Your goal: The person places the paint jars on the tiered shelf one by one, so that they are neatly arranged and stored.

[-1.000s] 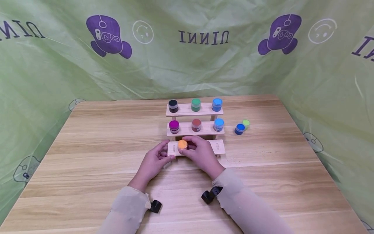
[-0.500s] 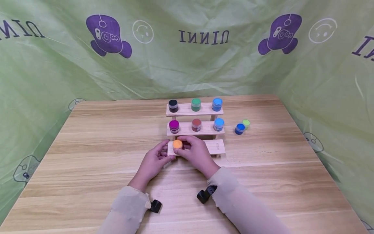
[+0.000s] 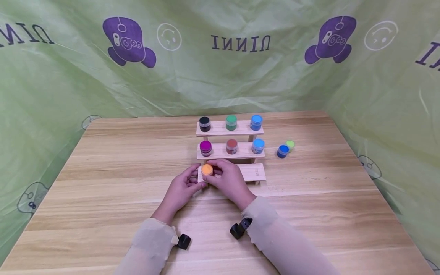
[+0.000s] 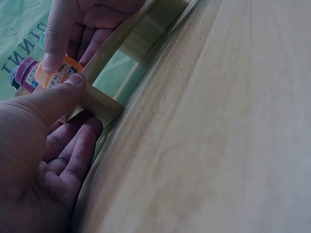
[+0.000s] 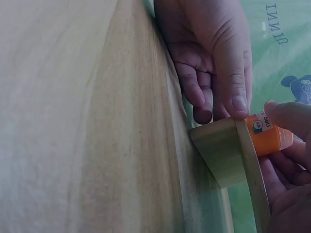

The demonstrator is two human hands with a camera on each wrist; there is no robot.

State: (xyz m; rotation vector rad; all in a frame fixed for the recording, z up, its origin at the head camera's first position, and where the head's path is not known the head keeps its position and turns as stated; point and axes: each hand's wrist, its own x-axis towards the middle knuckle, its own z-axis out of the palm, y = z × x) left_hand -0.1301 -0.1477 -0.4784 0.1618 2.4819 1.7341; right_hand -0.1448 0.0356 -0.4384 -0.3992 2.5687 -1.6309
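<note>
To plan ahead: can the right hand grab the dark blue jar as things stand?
Probably not yet: the right hand holds the orange jar, though the way to the dark blue jar looks free.

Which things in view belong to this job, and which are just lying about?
In the job:
orange jar, in the right hand
wooden stand, touched by the left hand
six jars standing on it
probably the blue jar and lime jar on the table

Just surroundings:
printed green backdrop
black wrist cameras
</note>
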